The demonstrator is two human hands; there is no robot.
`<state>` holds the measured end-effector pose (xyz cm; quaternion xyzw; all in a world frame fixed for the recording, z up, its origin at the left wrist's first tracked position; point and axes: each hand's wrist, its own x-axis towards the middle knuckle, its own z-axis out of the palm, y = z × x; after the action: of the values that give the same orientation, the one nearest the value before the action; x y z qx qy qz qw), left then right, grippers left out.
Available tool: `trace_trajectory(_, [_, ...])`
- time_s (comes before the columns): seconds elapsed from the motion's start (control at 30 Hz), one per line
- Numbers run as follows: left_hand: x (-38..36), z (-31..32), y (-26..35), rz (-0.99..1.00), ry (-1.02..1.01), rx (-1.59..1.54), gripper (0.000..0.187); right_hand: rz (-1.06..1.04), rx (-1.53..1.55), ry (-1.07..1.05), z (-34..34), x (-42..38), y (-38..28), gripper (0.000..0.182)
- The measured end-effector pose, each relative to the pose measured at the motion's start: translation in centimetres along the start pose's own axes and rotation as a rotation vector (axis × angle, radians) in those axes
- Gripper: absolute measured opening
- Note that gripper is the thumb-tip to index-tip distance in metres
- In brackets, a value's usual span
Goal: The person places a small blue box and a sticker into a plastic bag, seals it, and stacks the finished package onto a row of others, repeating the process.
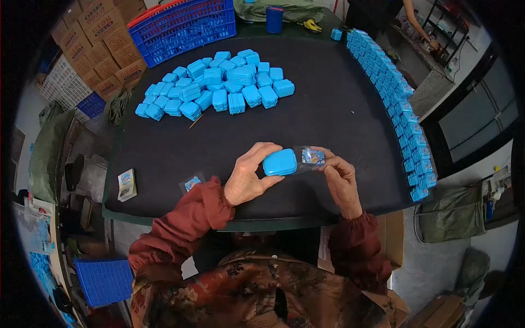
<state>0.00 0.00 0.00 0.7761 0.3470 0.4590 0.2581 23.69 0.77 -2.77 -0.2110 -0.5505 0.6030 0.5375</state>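
Observation:
My left hand [249,174] grips a small light-blue plastic case [279,162] by its left end, thumb below and fingers above, its smooth lid facing up. Right beside the case, my right hand [342,183] pinches a clear film with a printed sticker [313,157] between thumb and fingers. The film's left edge comes up to the case's right end. Near my left sleeve lies another printed sticker on clear film [192,182], partly covered by the cuff. Further left is a small stack of printed cards or stickers [126,185].
A pile of blue cases [219,82] lies on the dark table [328,109], with a thin stick [196,121] before it. Behind stands a blue crate [183,33]. Rows of stickered cases [407,117] line the right edge. A person's arm [418,24] shows far right.

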Motion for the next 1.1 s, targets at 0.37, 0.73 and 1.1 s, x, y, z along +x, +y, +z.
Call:
trace_trajectory(0.37, [0.2, 0.4, 0.2, 0.037, -0.037, 0.021, 0.056, 0.045, -0.073, -0.040, 0.0, -0.1, -0.2, 0.013])
trace_trajectory(0.73, [0.5, 1.7, 0.4, -0.018, 0.003, 0.049, 0.066, -0.241, -0.386, 0.321, 3.2, 0.8, -1.1, 0.050])
trace_trajectory(1.1, [0.2, 2.0, -1.6, -0.032, 0.081, 0.030, 0.067, 0.035, -0.700, 0.353, 4.6, 2.5, 2.7, 0.085])
